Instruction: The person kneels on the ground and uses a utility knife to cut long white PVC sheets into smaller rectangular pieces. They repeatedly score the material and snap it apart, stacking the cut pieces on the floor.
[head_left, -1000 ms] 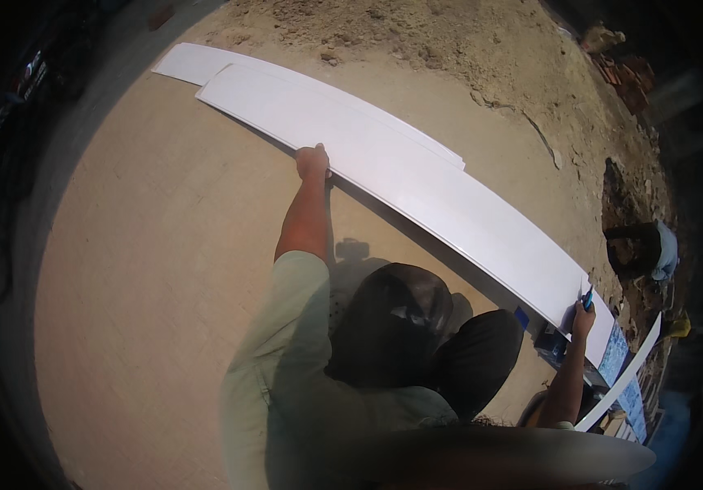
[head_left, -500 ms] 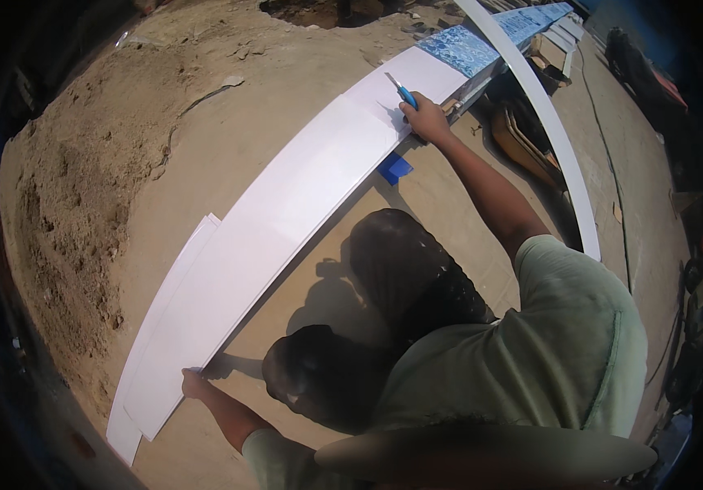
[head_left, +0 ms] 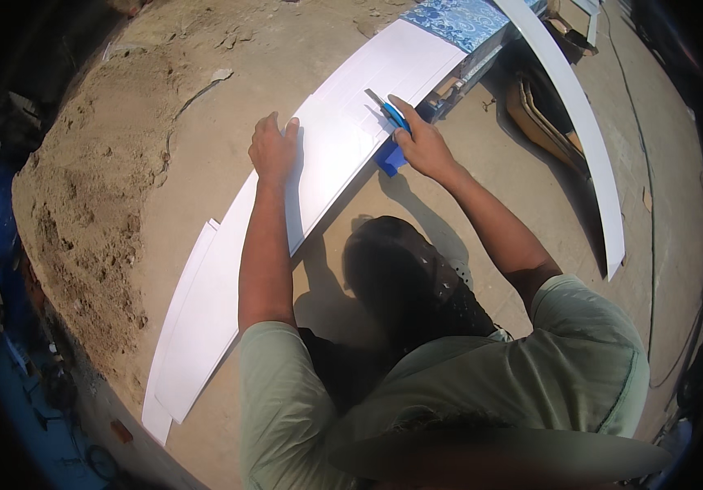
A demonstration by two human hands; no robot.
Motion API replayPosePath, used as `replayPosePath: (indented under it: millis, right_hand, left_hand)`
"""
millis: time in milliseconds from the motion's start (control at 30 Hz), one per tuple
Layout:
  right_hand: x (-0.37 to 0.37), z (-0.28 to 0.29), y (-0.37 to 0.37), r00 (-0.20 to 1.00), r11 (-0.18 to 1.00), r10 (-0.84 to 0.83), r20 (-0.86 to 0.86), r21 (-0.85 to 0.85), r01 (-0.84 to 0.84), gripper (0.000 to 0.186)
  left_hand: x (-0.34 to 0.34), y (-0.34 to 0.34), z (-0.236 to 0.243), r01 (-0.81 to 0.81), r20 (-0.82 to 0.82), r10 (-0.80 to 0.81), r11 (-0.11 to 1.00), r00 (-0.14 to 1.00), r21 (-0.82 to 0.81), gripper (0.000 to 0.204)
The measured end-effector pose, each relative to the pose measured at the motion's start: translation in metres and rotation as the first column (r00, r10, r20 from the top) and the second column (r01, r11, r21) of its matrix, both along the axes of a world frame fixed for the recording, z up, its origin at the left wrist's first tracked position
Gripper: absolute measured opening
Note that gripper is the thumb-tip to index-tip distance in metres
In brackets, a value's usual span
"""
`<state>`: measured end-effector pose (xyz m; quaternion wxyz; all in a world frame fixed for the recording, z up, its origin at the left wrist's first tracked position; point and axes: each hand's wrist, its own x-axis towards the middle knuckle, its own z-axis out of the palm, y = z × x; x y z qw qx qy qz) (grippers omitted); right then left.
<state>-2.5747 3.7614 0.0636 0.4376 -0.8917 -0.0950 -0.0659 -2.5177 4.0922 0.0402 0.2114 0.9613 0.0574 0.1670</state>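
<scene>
A blue cutter (head_left: 397,118) (blade (head_left: 374,97) bared) is clasped by the right hand (head_left: 426,149); the left hand (head_left: 274,151), half-open, is placed at a smooth, elongated white panel (head_left: 335,155).

Panels (head_left: 331,155) (overlapping) lie right of dirt (head_left: 82,237).

one wide view from the head, looking down and ahead, past a green shirt (head_left: 482,384), left hand (head_left: 274,151) and right hand (head_left: 427,149) near, dirt (head_left: 82,220) farther off, edges bent and dark
</scene>
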Motion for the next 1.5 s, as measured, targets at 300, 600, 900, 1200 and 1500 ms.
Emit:
replayPosePath:
  millis: [300, 600, 900, 1200, 1500]
  right_hand:
    - [0.057, 0.027, 0.035, 0.978, 0.945, 0.201, -0.051, -0.252, -0.208, 0.062]
    - [0.123, 0.007, 0.1, 0.956, 0.82, 0.292, -0.034, -0.506, -0.268, 0.058]
    - [0.133, 0.017, 0.134, 0.944, 0.634, 0.253, -0.211, -0.701, -0.326, 0.062]
    - [0.1, 0.037, 0.133, 0.946, 0.56, 0.189, -0.262, -0.763, -0.324, 0.064]
    - [0.042, 0.037, 0.08, 0.934, 0.533, 0.164, -0.318, -0.768, -0.355, 0.066]
  left_hand:
    - [0.047, -0.043, -0.032, -0.171, -0.206, 0.182, 0.983, 0.961, 0.073, 0.063]
    - [0.057, -0.028, -0.044, -0.136, -0.198, 0.12, 0.988, 0.973, -0.067, 0.079]
    - [0.065, -0.019, -0.063, -0.129, -0.174, 0.107, 0.985, 0.979, -0.119, 0.075]
    - [0.067, -0.008, -0.062, -0.096, -0.276, 0.05, 0.983, 0.96, -0.155, 0.083]
    - [0.071, -0.007, -0.072, -0.096, -0.301, 0.053, 0.987, 0.952, -0.132, 0.086]
